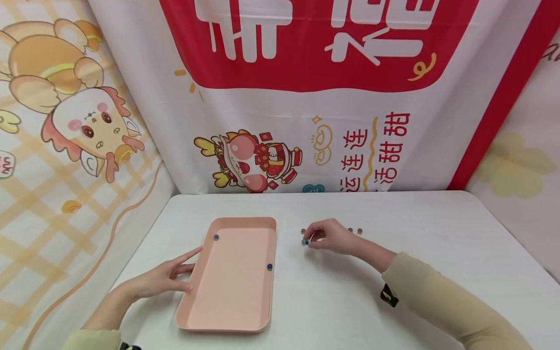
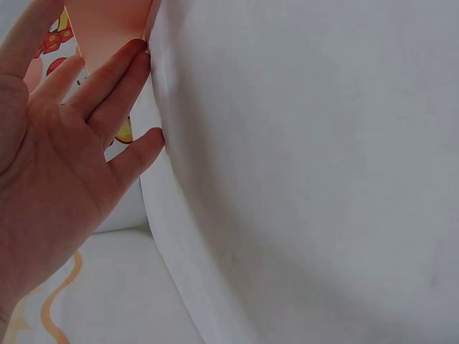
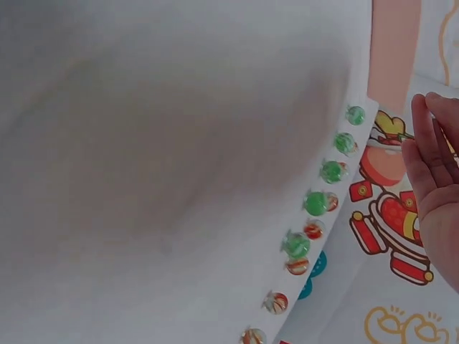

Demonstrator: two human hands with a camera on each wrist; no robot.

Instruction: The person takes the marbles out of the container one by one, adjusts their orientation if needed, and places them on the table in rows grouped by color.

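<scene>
At the left edge of a pink tray (image 1: 232,282), my left hand (image 1: 159,279) rests its spread, fairly straight fingers against the rim. The left wrist view shows this hand (image 2: 79,136) with its fingertips by the tray's wall. Two dark blue marbles lie in the tray: one marble (image 1: 216,237) near the far left, another marble (image 1: 269,267) by the right wall. To the right of the tray, my right hand (image 1: 330,236) pinches a blue marble (image 1: 307,241) between thumb and fingertips, just above the table. A green marble (image 1: 304,242) sits right beside it.
On the white table (image 1: 350,301), several marbles stand in rows near the right hand. The right wrist view shows green marbles (image 3: 315,203) and orange-red swirled marbles (image 3: 275,302). Printed cloth hangings (image 1: 297,112) rise behind the table and at its sides.
</scene>
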